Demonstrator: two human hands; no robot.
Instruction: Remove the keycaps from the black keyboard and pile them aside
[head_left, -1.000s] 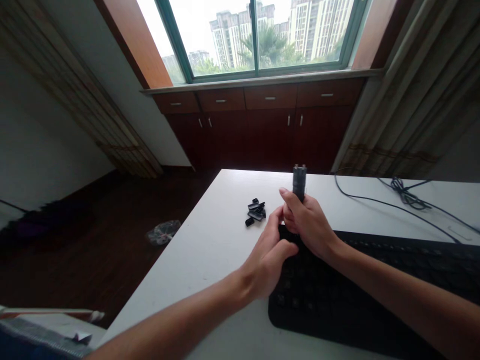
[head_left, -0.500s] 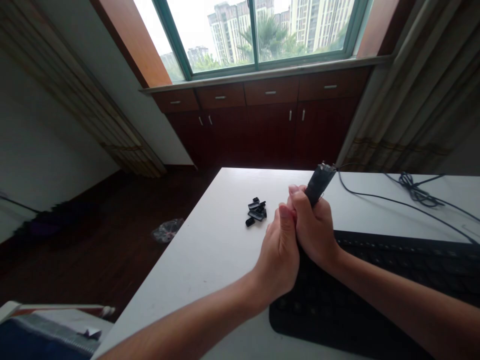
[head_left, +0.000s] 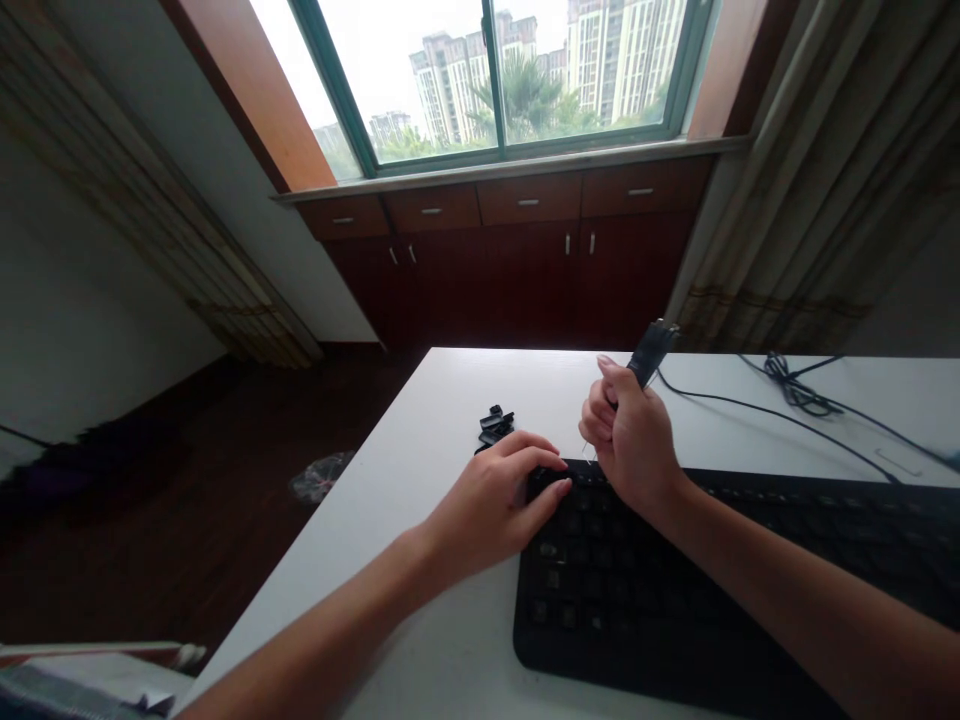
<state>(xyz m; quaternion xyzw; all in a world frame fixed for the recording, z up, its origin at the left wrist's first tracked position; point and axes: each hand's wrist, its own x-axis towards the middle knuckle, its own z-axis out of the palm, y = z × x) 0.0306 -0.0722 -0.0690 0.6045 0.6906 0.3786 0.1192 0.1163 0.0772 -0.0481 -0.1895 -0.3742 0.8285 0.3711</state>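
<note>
My left hand rests at the upper left corner of the black keyboard, thumb and fingers a little apart around the keys there. I see nothing held in it. My right hand is wrapped round the black handle of a keycap puller. Metal ends stick out at the handle's top, and thin wires come out below the fist, close to the keyboard's top edge. Several keys at the keyboard's lower left look bare of caps. Loose black keycaps lie in a small pile just beyond my left hand, which partly hides them.
The keyboard lies on a white table, whose left edge drops to the dark floor. A black cable lies bundled at the back right. A clear plastic bag is on the floor. Behind stand wooden cabinets under a window.
My left hand has let go of my right fist and moved left and down to the keyboard's corner. The right hand still grips the puller, its wires now showing. The view has shifted slightly.
</note>
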